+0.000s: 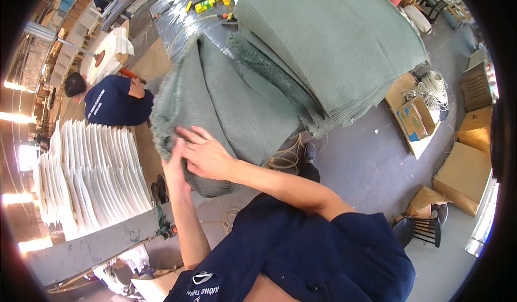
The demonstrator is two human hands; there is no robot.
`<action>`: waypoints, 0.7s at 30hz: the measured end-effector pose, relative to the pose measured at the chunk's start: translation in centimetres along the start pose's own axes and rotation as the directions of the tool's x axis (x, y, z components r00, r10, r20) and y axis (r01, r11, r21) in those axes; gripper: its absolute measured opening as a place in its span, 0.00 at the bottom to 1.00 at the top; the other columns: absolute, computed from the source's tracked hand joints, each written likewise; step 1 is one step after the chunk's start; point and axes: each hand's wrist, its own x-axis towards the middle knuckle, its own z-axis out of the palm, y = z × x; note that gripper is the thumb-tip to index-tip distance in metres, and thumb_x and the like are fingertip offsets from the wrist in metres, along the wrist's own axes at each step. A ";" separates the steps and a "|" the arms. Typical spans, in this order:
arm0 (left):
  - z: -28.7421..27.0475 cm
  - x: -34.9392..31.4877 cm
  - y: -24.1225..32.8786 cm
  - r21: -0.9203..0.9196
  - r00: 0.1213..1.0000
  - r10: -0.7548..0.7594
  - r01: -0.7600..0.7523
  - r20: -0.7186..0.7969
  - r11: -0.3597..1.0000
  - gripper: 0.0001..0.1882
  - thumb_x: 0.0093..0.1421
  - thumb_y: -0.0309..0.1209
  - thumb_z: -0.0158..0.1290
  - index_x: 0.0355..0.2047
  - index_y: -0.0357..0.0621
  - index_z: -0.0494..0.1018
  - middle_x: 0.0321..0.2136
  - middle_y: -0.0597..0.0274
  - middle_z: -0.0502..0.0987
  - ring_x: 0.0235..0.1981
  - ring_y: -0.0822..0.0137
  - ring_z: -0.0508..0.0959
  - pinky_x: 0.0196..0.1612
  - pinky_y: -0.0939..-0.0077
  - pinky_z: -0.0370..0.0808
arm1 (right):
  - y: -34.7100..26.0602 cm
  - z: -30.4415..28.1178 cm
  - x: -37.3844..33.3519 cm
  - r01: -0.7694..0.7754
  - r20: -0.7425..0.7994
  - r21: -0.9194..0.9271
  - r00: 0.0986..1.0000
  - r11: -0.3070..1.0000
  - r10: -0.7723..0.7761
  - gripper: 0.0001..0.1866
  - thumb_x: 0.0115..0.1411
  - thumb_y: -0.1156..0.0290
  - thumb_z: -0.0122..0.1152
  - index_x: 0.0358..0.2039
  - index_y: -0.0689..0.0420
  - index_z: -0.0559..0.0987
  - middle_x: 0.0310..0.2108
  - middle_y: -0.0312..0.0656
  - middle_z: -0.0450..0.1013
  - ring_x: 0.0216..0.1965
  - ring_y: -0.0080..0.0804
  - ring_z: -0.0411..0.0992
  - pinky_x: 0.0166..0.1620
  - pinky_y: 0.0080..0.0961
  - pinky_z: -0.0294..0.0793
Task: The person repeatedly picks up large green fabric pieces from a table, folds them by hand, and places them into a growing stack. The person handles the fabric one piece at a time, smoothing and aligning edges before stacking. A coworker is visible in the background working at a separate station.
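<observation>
A thick grey-green fabric sheet [237, 108] with a frayed edge hangs in folds in front of me, its left end gathered. My left hand [174, 167] grips the gathered lower left edge, its fingers partly hidden by cloth. Over the same edge, just right of it, my right hand [207, 155] lies with fingers stretched across the fabric. A tall stack of the same grey-green fabric sheets [328, 43] sits beyond, to the right, with layered edges showing.
Yellow-and-black tools [207, 3] lie on a shiny silver-covered table [175, 19] at the far side. A co-worker [116, 100] in dark blue is at the left, behind a row of white pleated sheets [94, 172]. Right are a cardboard box [417, 120], coiled cord [432, 89] and a black chair [420, 232].
</observation>
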 end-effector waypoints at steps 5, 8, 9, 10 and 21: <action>-6.7 1.7 -0.3 -0.210 0.969 -0.198 0.165 -0.149 0.964 0.27 0.60 0.35 0.64 0.58 0.39 0.74 0.55 0.58 0.78 0.55 0.59 0.77 0.60 0.60 0.72 | -4.3 1.6 -4.6 0.004 0.184 0.351 0.980 0.936 -0.074 0.10 0.57 0.70 0.62 0.40 0.57 0.79 0.52 0.43 0.78 0.61 0.43 0.70 0.71 0.51 0.57; -5.5 0.5 0.1 -0.207 0.982 -0.141 0.113 -0.125 0.972 0.28 0.59 0.35 0.64 0.58 0.36 0.74 0.55 0.56 0.78 0.56 0.57 0.76 0.61 0.59 0.70 | -3.7 -3.1 -10.5 -0.447 0.511 0.577 0.851 0.683 0.124 0.06 0.61 0.68 0.60 0.36 0.56 0.80 0.38 0.40 0.82 0.45 0.39 0.80 0.59 0.45 0.72; -4.9 0.2 0.0 -0.190 0.980 -0.118 0.087 -0.162 0.978 0.28 0.60 0.35 0.64 0.58 0.36 0.74 0.55 0.55 0.78 0.56 0.57 0.76 0.61 0.60 0.70 | -2.6 -4.4 -12.4 -0.683 0.675 0.523 0.697 0.510 0.241 0.07 0.63 0.67 0.59 0.35 0.56 0.81 0.33 0.39 0.82 0.38 0.38 0.82 0.52 0.42 0.77; -4.5 -0.4 0.2 -0.166 0.975 -0.092 0.058 -0.204 0.984 0.28 0.60 0.35 0.64 0.58 0.35 0.73 0.55 0.55 0.78 0.56 0.57 0.76 0.61 0.60 0.70 | -1.0 -4.9 -14.9 -0.736 0.718 0.408 0.624 0.541 0.308 0.08 0.63 0.66 0.58 0.35 0.56 0.82 0.31 0.40 0.82 0.37 0.39 0.82 0.46 0.39 0.78; -5.4 -4.5 2.9 -0.104 0.945 0.070 -0.109 -0.320 0.989 0.26 0.61 0.33 0.62 0.58 0.34 0.73 0.53 0.53 0.78 0.54 0.56 0.78 0.59 0.59 0.72 | 13.4 -7.5 -12.4 -0.688 -0.288 -0.001 0.695 0.725 0.659 0.18 0.64 0.57 0.64 0.44 0.60 0.78 0.40 0.51 0.78 0.43 0.48 0.77 0.46 0.39 0.74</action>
